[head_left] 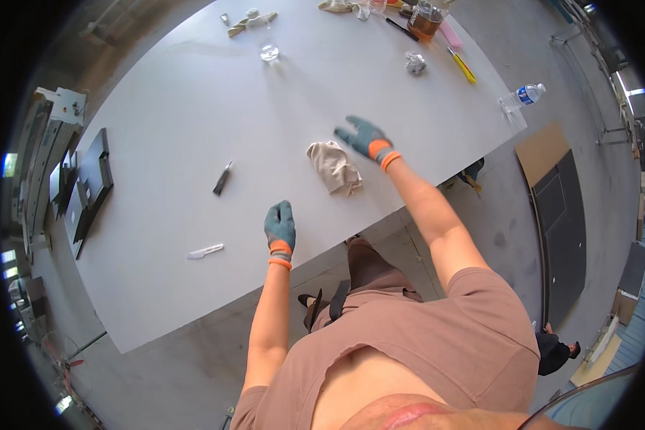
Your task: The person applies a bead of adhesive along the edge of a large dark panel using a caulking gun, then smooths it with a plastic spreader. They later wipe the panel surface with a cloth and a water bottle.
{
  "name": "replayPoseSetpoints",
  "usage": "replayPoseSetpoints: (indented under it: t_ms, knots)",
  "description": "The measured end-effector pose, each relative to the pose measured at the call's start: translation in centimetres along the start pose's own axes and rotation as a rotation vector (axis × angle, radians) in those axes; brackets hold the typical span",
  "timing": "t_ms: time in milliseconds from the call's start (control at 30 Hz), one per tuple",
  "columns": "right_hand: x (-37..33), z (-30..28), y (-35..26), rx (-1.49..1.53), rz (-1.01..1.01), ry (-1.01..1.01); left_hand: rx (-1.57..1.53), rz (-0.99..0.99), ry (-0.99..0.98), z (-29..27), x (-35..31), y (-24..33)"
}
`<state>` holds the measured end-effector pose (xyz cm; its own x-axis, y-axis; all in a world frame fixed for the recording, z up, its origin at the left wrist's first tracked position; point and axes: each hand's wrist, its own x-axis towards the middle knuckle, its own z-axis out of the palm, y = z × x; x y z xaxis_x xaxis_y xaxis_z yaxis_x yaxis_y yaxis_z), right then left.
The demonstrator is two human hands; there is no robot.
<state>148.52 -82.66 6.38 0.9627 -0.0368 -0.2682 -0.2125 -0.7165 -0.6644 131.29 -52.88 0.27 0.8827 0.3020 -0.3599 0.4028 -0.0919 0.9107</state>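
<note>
My left hand (pixel 280 223), in a green-grey work glove with an orange cuff, rests by the table's near edge. Its fingers are curled together, and nothing shows in them. Farther right, my right hand (pixel 365 136), gloved the same way and slightly blurred, is held with its fingers spread and holds nothing. Just left of and below it lies a crumpled beige cloth (pixel 335 168), apart from the left hand. A small brush-like tool with a dark end (pixel 223 178) lies to the left. Nearer me is a pale, flat knife-shaped tool (pixel 206 251).
On the white table (pixel 165 301) stand a clear glass (pixel 269 52), a jar of amber liquid (pixel 424 23) and a plastic bottle (pixel 523 97). A yellow cutter (pixel 462 67) and crumpled foil (pixel 415 64) lie far right. Dark panels (pixel 93 183) rest at the left edge.
</note>
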Motion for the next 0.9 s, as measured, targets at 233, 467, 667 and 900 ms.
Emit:
replayPoseSetpoints:
  t_ms: [233,467,667,900]
  knots:
    - [17.2,-11.8,11.6,-0.749,-0.118,0.469,0.402,-0.166,0.009,6.4,3.6,3.0]
    - [22.2,-10.8,17.4,-0.650,0.003,0.469,0.612,-0.150,0.044,6.3,3.5,3.8]
    - [19.6,-10.6,12.3,-0.282,0.148,0.190,0.447,-0.243,-0.079,5.2,3.8,4.2]
    - [0.3,-2.9,-10.2,0.635,-0.149,-0.782,-0.075,0.054,0.047,-0.8,-2.0,8.0]
